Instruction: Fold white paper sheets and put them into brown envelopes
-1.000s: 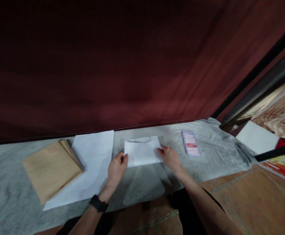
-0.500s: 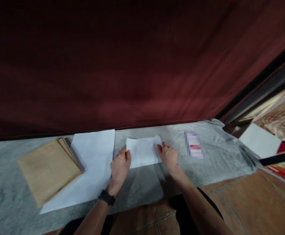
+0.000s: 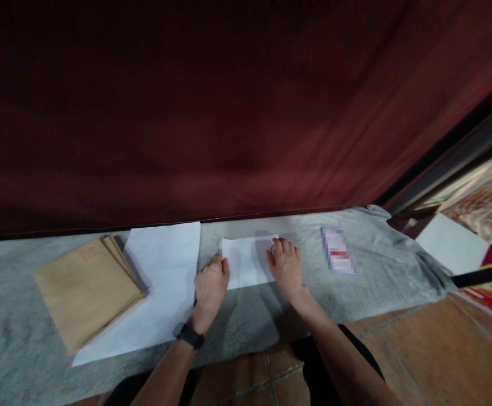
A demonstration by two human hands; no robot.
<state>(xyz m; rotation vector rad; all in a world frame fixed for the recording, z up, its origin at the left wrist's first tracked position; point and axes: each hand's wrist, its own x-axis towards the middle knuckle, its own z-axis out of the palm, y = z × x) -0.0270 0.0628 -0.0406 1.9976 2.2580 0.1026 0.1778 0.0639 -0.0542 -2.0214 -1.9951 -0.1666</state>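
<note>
One white paper (image 3: 248, 262) on grey cloth (image 3: 246, 318), left hand (image 3: 212, 283) pinching its left edge, right hand (image 3: 286, 266) on its right end, fingers bent, thumb apart

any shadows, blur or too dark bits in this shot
Head view throughout: the red curtain fades to near black toward the top; shadow dims the white paper beside the right hand; the purple-edged item with a red band is pixelated past recognition; the red mark on the top brown envelope is too soft to read.
</note>
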